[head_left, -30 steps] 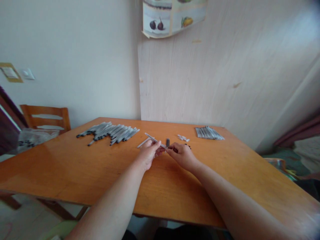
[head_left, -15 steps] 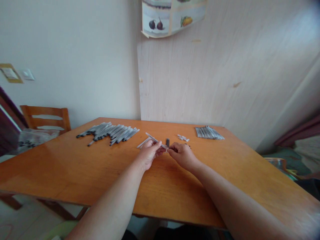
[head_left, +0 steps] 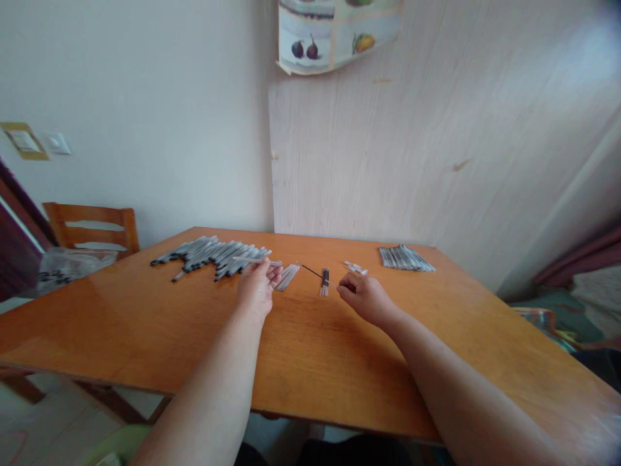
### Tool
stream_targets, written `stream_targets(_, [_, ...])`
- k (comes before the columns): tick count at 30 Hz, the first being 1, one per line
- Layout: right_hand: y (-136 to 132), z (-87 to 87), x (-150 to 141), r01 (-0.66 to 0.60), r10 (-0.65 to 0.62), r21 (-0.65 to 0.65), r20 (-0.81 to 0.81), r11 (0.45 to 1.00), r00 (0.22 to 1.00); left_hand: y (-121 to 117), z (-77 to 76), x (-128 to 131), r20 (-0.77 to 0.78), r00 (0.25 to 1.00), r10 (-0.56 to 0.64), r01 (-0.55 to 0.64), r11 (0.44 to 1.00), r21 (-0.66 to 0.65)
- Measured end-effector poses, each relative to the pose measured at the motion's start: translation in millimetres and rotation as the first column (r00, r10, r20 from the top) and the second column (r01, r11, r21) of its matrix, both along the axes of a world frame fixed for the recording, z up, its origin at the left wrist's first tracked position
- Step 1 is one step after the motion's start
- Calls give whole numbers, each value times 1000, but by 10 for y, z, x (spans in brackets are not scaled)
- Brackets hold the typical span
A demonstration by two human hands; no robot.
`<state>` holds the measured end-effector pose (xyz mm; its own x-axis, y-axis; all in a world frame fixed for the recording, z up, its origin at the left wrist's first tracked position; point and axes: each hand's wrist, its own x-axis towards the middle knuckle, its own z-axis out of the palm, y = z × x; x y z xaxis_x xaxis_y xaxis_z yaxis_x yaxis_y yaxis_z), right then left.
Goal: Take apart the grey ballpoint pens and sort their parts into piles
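My left hand (head_left: 259, 285) is closed around a pale, see-through pen barrel (head_left: 246, 259), which points left across the near end of the pen pile. My right hand (head_left: 367, 299) pinches the clear end of a thin pen refill (head_left: 312, 270), whose dark ink section sticks out to the left. Beneath that refill, a small bundle of dark-inked refills (head_left: 325, 285) lies on the table. Between the hands, several clear barrels (head_left: 289, 277) lie side by side. Small white pieces (head_left: 355, 266) sit just beyond my right hand, which partly hides them.
A wide pile of clear pens with black ends (head_left: 208, 257) covers the table's back left. Toward the back right lies a neat row of pens (head_left: 406, 257). The wooden table (head_left: 291, 369) meets the wall behind. A chair (head_left: 92, 226) and a plastic bag (head_left: 72, 268) stand at left.
My hands have parted: the left moved left with the barrel, and the refill now shows in my right hand, out of the barrel. The barrels and refills between them are uncovered.
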<state>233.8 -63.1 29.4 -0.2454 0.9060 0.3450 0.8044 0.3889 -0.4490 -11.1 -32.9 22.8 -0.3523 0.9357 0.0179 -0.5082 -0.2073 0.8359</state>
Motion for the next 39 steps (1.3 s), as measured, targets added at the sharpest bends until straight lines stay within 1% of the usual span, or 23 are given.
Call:
stream_targets(3, [37,-25,24,118,-117,-11,61,993,991,53,-56,-39,-52,997,64,-66,997,-39])
stream_targets(7, [81,-71,13,272,-262,-48,161,961,952,82,-105,-31,-178,978,104,-118,991,-65])
stream_targets(11, [112,-110,-9,360,-331,-88,235,929,914,63,-104,0,-287,948,136,-157,986,-54])
stream_targets(15, [121,-123,-43,421,-377,-115,284,900,882,53,-106,20,-325,934,151,-171,985,-33])
stream_targets(19, [114,-125,-100,438,-384,-128,310,890,870,64,-120,26,-364,919,150,-173,985,-30])
stream_targets(23, [103,-130,-153,430,-368,-131,338,893,866,68,-122,31,-426,892,150,-184,982,-41])
stream_targets(31, [97,-177,-166,325,-272,-151,293,934,917,82,-144,20,-483,861,157,-204,978,-45])
stream_targets(36, [109,-175,-149,294,-240,-168,282,941,929,138,-203,-45,-580,789,200,-261,965,-23])
stream_targets(39, [95,-151,-157,287,-220,-184,315,940,923,172,-230,-96,-658,719,223,-312,950,-20])
